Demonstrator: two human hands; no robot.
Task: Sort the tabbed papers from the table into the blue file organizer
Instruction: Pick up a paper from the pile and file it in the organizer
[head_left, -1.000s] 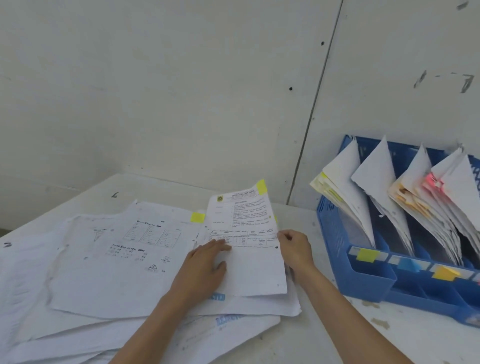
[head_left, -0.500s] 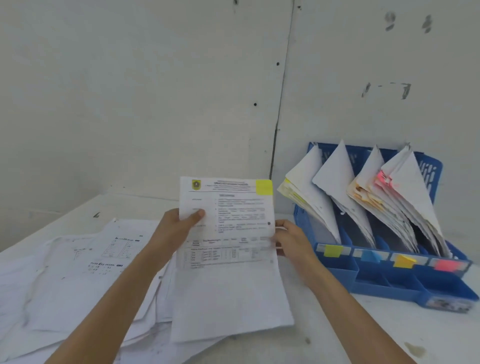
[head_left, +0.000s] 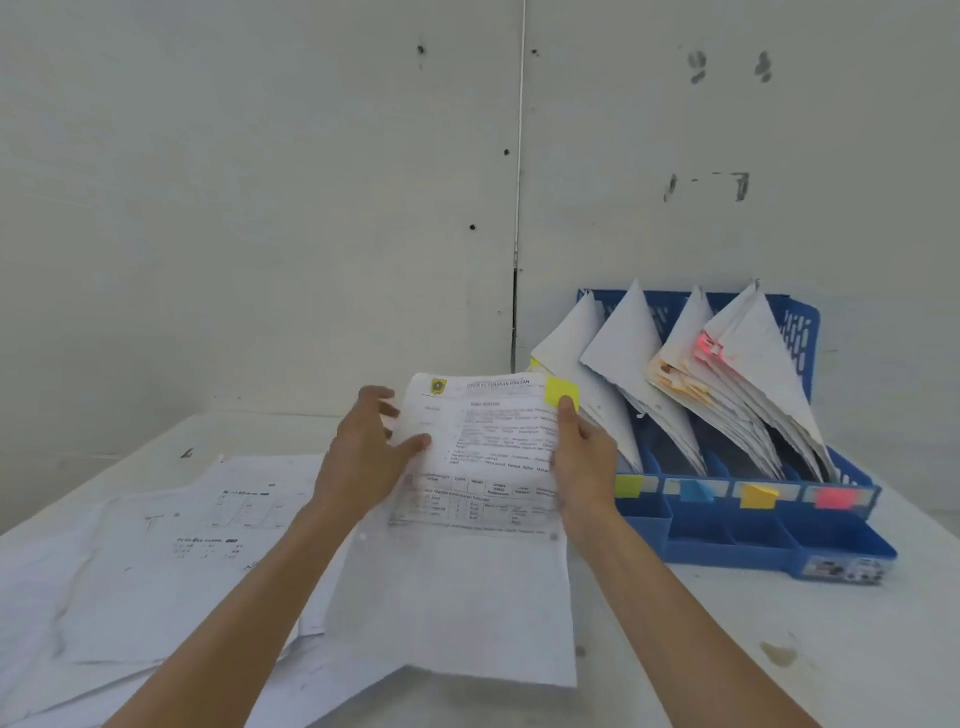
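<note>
Printed sheet (head_left: 483, 457) with a yellow tab (head_left: 562, 391) at its top right corner, held up in the air above the table (head_left: 727, 649), just left of the blue file organizer (head_left: 753, 540) and not in any slot. Gripped along its right edge by the right hand (head_left: 584, 467): thumb laid up the front with its tip on the tab, the other fingers hidden behind the paper. At the left edge, the left hand (head_left: 363, 457), thumb resting on the printed face, fingers spread and smeared by blur beside the edge; impossible to tell a real grasp from a loose touch there. Text on the sheet too soft to read beyond a crest at top left and a grid of rows lower down; lower half blank, hanging in front of the loose papers (head_left: 182, 545) spread over the left of the table. Those papers cut off by the left and bottom edges and partly covered by both forearms. In the organizer, slots packed with slanted filed papers (head_left: 727, 384), pink and orange tabs peeping from the right-hand stacks, slot floors hidden. Along the front rail, four labels: yellow-green (head_left: 627, 486), blue (head_left: 693, 491), orange-yellow (head_left: 758, 496), pink (head_left: 834, 498). Small sticker (head_left: 841, 569) at the organizer's front right corner, unreadable. Behind everything, a pale wall (head_left: 260, 208) with dark marks and a vertical seam.
</note>
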